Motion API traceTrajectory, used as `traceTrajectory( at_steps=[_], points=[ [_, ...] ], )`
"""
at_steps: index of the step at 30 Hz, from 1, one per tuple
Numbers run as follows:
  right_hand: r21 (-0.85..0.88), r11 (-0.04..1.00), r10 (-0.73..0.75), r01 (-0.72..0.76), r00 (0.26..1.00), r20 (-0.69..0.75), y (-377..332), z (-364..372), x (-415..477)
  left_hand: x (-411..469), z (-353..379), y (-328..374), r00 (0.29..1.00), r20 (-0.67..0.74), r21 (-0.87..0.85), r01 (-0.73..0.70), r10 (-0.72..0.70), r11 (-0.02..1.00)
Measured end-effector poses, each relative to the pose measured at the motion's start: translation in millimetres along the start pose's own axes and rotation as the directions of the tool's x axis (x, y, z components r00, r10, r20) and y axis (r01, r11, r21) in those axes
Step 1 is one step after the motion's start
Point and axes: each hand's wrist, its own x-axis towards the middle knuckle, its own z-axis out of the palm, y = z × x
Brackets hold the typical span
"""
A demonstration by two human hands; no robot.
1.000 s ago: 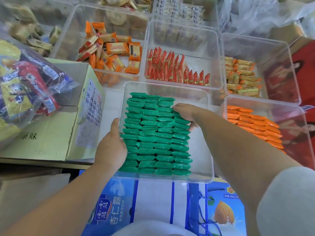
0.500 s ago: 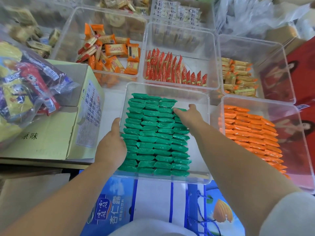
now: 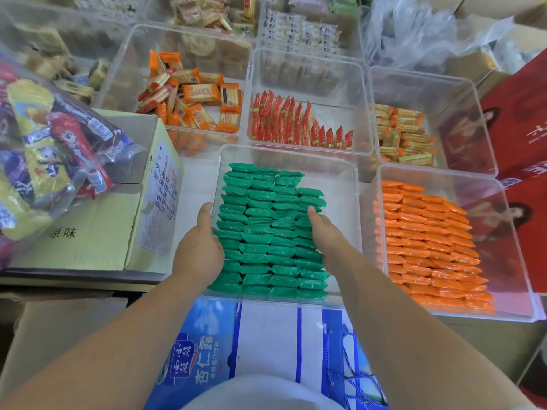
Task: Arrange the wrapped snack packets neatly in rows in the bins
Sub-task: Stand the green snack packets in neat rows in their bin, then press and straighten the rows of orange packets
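Left hand sits against the left wall of the clear bin, thumb straight up along the wall; its fingers are hidden behind the hand, so I cannot tell whether they grip. The right hand lies with relaxed, fairly straight fingers on the green packets, over the rightmost column, holding nothing. The green packets fill the left and middle of that bin in four columns, the fourth starting lower than the other three, with bare bin floor to the right. Four other bins show clearly: one at right with orange packets in tidy rows, one behind with red packets standing upright in a row, one with loose orange-wrapped snacks in a heap, and one with tan packets stacked at its left side. One cardboard box stands to the left. Compared with half a second ago, the right hand has drawn back toward the person, uncovering the top of the fourth column; the left hand has kept its place.
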Motion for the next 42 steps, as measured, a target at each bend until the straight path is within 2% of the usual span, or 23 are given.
traceTrajectory(
  at_steps=[5,9,16,19,23,25,28,29,31,34,37,40,42],
  points=[
    [-0.251,0.964,-0.098,0.088,0.995,-0.028,21,-7,-20,0,-1,-1,1.000,0.012,-0.003,-0.007,0.007,1.000],
    [-0.211,0.977,0.013,-0.019,1.000,-0.028,42,4,-34,0,0,-3,0.999,0.001,-0.008,-0.038,0.038,0.999],
    [-0.289,0.957,-0.016,-0.031,0.987,-0.157,32,17,-50,2,0,-6,0.999,0.022,-0.022,-0.041,0.041,0.999],
    [-0.399,0.916,-0.127,0.045,0.975,-0.182,38,11,-66,4,2,-8,0.999,0.015,-0.040,-0.036,0.037,0.999],
    [-0.447,0.845,-0.381,0.293,0.917,-0.120,55,-4,-95,-3,-3,-6,0.994,-0.094,-0.148,-0.064,0.050,0.987],
    [-0.435,0.813,-0.461,0.386,0.884,-0.077,68,-21,-107,-7,-8,-1,0.970,-0.209,-0.061,-0.140,0.125,0.988],
    [-0.397,0.776,-0.553,0.490,0.832,-0.054,85,-63,-113,-17,-8,7,0.844,-0.395,0.148,-0.331,0.362,0.932],
    [-0.373,0.771,-0.574,0.516,0.817,-0.056,91,-80,-112,-23,-6,12,0.801,-0.435,0.193,-0.364,0.412,0.911],
    [-0.355,0.755,-0.610,0.551,0.790,-0.069,102,-115,-105,-43,8,32,0.761,-0.467,0.218,-0.394,0.451,0.893],
    [-0.417,0.684,-0.663,0.598,0.748,-0.015,118,-168,-86,-96,49,80,0.796,-0.390,0.189,-0.422,0.463,0.886],
    [-0.566,0.563,-0.691,0.602,0.719,0.077,139,-222,-66,-144,99,134,0.840,-0.181,0.205,-0.477,0.512,0.855],
    [-0.737,0.485,-0.649,0.471,0.759,0.058,152,-267,-47,-169,137,172,0.846,0.022,0.257,-0.519,0.532,0.815],
    [-0.771,0.513,-0.602,0.377,0.799,-0.010,156,-291,-36,-174,156,190,0.851,0.106,0.282,-0.522,0.514,0.805]
  ],
)
